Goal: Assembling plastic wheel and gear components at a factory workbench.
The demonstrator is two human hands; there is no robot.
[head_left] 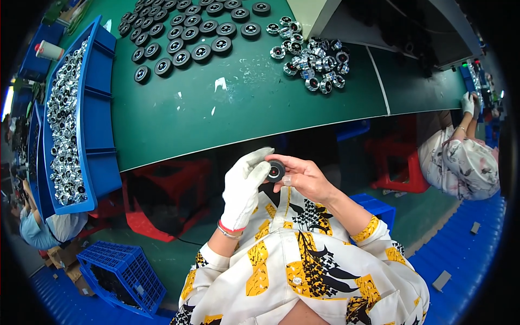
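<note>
Between both my hands, in front of my chest and just off the near edge of the table, is a small black wheel (275, 171) with a ring-shaped hub and a red spot at its centre. My left hand (245, 187), in a white glove, grips its left side with the thumb across the face. From the other side, the bare fingers and thumb of my right hand (305, 177) pinch the rim. Farther off on the green table (244, 108), similar black wheels (201, 53) lie in loose rows. A heap of shiny silver hubs (325, 64) lies to their right.
A blue bin (97, 130) full of silver parts (66, 141) stands on the left. Red stools (157, 203) and a blue crate (123, 273) are below the table. A grey housing (346, 21) rises at the back right. Another person (460, 157) sits at the right; one more is at far left.
</note>
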